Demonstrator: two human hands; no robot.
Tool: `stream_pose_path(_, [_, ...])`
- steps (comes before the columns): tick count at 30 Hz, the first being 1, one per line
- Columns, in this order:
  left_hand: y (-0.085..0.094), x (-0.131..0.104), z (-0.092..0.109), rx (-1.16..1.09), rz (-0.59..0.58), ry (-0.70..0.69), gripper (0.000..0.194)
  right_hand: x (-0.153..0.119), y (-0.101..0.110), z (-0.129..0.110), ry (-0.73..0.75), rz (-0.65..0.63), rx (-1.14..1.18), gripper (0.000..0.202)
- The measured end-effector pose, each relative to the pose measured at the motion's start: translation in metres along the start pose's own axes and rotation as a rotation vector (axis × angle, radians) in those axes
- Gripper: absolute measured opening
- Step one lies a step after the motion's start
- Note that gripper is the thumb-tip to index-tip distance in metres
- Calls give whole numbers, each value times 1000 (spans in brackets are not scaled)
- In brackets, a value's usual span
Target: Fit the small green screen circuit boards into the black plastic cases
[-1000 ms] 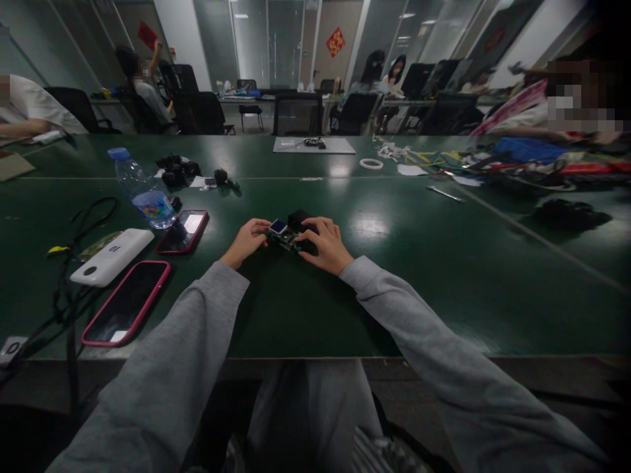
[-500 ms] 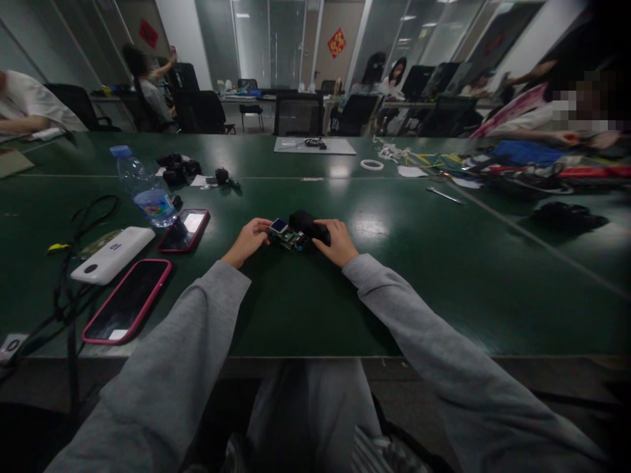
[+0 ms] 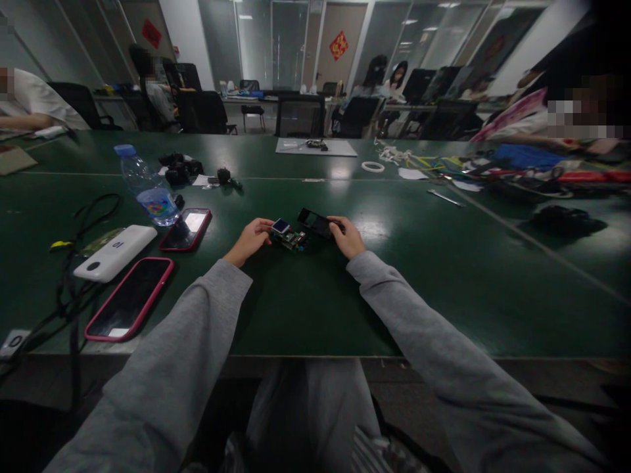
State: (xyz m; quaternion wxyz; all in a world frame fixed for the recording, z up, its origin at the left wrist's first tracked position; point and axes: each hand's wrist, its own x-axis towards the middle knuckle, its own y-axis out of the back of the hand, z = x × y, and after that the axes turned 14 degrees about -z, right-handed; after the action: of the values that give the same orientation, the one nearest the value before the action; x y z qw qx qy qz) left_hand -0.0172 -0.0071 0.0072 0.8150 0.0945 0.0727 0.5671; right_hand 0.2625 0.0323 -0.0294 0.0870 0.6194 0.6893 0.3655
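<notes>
A small green circuit board with a square screen at its left end is in front of me, just above the dark green table. My left hand pinches its left end, by the screen. On the other side, my right hand grips the right end of a black plastic case. The case is tilted, with its hollow-looking side towards me. Case and board lie close together, the case behind and to the right of the board.
Left of my arm lie two red-edged phones, a white power bank, black cables and a water bottle. A wrench, a tape ring and tangled wires are at the right. Several people sit beyond.
My right hand has turned the black case, so its inner side now shows, and has shifted slightly right. My left hand and the circuit board have stayed almost still.
</notes>
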Motion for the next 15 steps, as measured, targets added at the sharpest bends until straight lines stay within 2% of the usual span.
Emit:
stream_pose_path(7, [0,0,1,-6,-4,8,37,5,1,13,-38,49,-144,43])
stream_pose_path(15, [1,3,-4,-3,-11,-3,38,-3,-1,1,32,58,-166,54])
